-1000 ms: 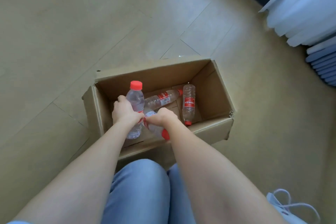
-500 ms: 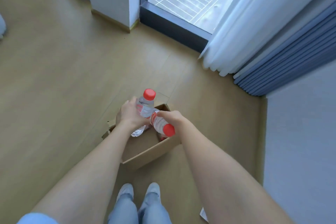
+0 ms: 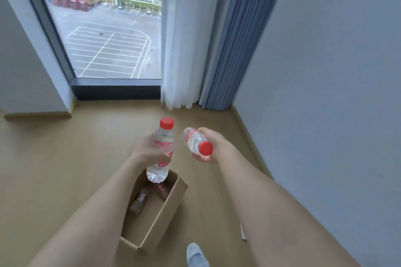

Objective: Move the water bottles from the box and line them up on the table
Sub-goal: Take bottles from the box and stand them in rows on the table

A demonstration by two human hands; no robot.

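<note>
My left hand (image 3: pixel 147 152) grips an upright clear water bottle (image 3: pixel 162 136) with a red cap and red label, held above the open cardboard box (image 3: pixel 160 221) on the floor. My right hand (image 3: pixel 213 144) holds a second bottle (image 3: pixel 195 141) lying sideways, its red cap pointing toward me. Two more bottles (image 3: pixel 149 195) lie on the bottom of the box. No table is in view.
A wooden floor (image 3: pixel 65 169) surrounds the box. A floor-to-ceiling window (image 3: pixel 104 28) is ahead, with a white sheer curtain (image 3: pixel 184 39) and a blue curtain (image 3: pixel 234 39) beside it. A grey wall (image 3: pixel 325 93) runs along the right. My shoe (image 3: pixel 196 253) shows at the bottom.
Both hands have lifted their bottles up out of the box and apart from each other. My view has risen from the box to the window and wall.
</note>
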